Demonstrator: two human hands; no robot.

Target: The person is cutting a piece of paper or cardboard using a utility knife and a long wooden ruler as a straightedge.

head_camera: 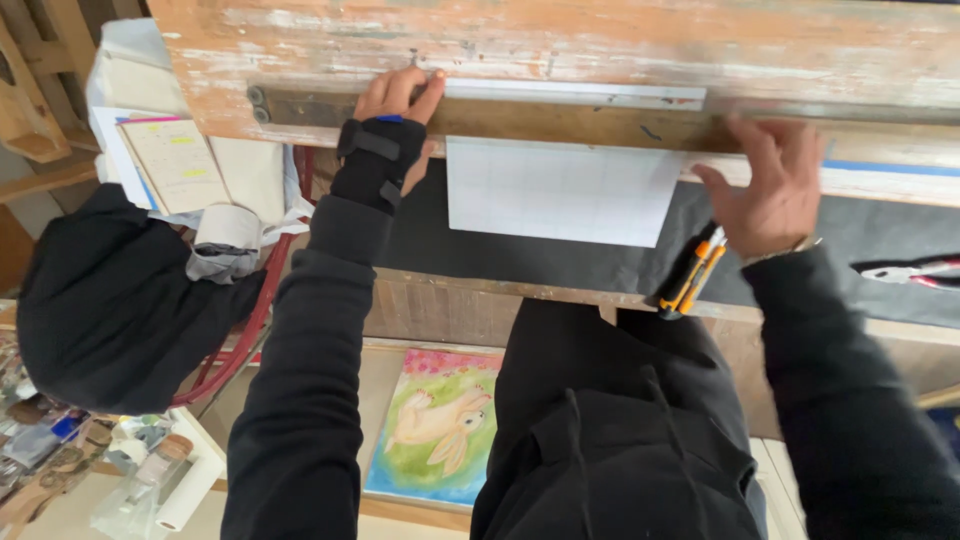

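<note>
My left hand, in a black wrist brace, presses its fingers on the left end of a long metal ruler lying along a worn wooden plank. A white sheet of grid paper hangs below the ruler over black fabric. My right hand rests with fingers spread on the plank's lower edge, right of the paper. It holds nothing. An orange and black utility knife lies on the fabric just below that hand.
Red-handled pliers lie at the right edge. A roll of tape and a notebook sit at the left beside a dark bundle. Below the bench stands a rabbit painting; jars clutter the lower left.
</note>
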